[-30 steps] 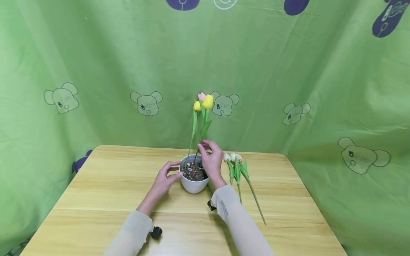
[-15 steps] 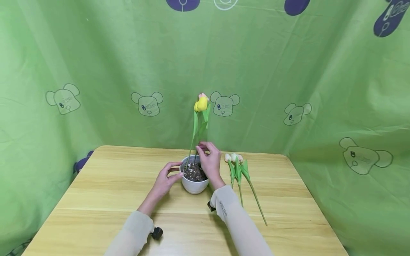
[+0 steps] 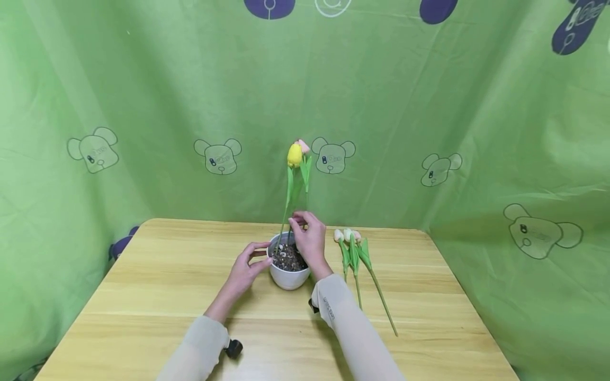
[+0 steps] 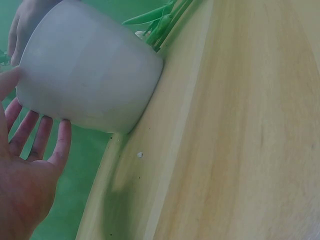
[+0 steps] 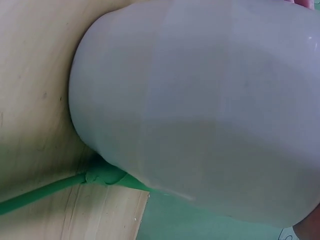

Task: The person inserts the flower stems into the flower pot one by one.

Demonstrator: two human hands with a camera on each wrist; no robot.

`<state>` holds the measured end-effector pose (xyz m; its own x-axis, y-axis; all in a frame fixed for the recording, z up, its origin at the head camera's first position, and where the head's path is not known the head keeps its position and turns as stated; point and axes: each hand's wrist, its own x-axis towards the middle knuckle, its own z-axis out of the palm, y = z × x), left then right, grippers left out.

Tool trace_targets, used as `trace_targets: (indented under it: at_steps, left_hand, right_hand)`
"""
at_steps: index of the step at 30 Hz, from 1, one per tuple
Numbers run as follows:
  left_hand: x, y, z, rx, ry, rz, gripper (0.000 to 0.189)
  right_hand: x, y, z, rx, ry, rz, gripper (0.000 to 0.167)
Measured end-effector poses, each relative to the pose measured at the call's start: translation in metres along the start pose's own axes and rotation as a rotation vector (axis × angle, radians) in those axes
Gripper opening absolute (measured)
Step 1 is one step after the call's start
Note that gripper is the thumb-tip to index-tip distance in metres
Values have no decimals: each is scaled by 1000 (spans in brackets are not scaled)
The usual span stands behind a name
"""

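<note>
A white flower pot (image 3: 289, 279) of dark, speckled soil (image 3: 287, 257) stands on the table. My left hand (image 3: 244, 267) holds its left side, thumb at the near rim and fingers spread farther back, their tips at the wall (image 4: 95, 70) in the left wrist view. Over the soil, my right hand (image 3: 311, 241) pinches the lower stem of a yellow tulip. Its bloom overlaps that of another yellow tulip (image 3: 295, 156), whose stem rises from the pot's left. A pink tulip (image 3: 303, 145) stands behind. The pot wall (image 5: 200, 100) hides the right fingers in the right wrist view.
Three pale tulips (image 3: 355, 254) with green leaves lie right of the pot, beside my right forearm. The wooden table (image 3: 143, 286) ends at a green curtain (image 3: 267, 95) behind. A small white crumb (image 4: 140, 154) lies near the pot's base.
The yellow tulip in my right hand has swung left and become more upright, its bloom now overlapping the other yellow one. The right hand shifted slightly left; the left hand stays at the pot.
</note>
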<state>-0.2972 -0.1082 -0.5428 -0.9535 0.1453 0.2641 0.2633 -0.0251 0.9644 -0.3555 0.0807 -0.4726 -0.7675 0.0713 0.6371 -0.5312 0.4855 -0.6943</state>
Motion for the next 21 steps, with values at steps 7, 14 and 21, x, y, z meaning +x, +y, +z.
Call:
trace_targets:
  at_steps: [7,14,21]
  left_hand:
    - [-1,-2,1,4,0,6,45]
    - [-1,1,0,2,3,5,45]
    - [-1,1,0,7,-4,0,46]
  right_hand:
    - [1,1,1,-37,-5,29,16]
    - [2,-1,2,-65,-17,53,16]
    - [3,-1,5,-75,-28,75,18]
